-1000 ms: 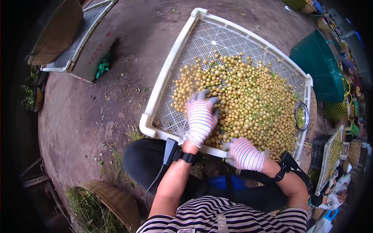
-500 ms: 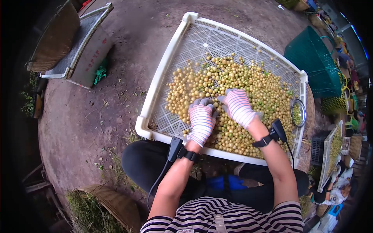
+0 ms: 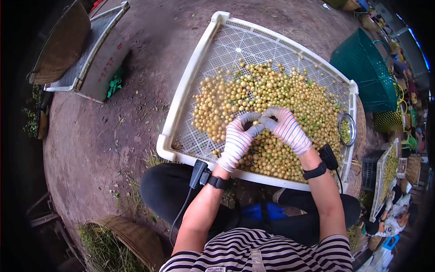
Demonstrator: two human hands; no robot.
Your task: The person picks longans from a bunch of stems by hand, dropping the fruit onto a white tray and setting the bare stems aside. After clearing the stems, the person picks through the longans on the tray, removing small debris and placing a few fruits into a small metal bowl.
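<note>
Small round yellow-green fruits (image 3: 290,90) lie heaped across a white plastic mesh tray (image 3: 181,109) in front of me. Over the middle of the heap, my left hand (image 3: 240,137) and my right hand (image 3: 286,129), both in striped gloves with grey fingertips, meet at the fingertips. Thumb and fingers of each are bent together in a pinch. Whatever sits between them is too small and covered to make out; yellowish fruit shows in the gap, perhaps from the heap behind. A round metal-rimmed dish (image 3: 346,129) holding greener fruits stands at the tray's right side.
A green woven basket (image 3: 364,75) stands beyond the tray's right corner. At upper left, a wicker basket (image 3: 63,43) leans by another mesh tray (image 3: 102,31). Lower left is a basket with grass (image 3: 106,247). Another fruit-filled tray (image 3: 385,181) and people are at far right.
Both hands have risen slightly from the fruit heap and come together, fingertips now touching. Earlier they were apart, with fingers down among the fruits. The view has shifted slightly.
</note>
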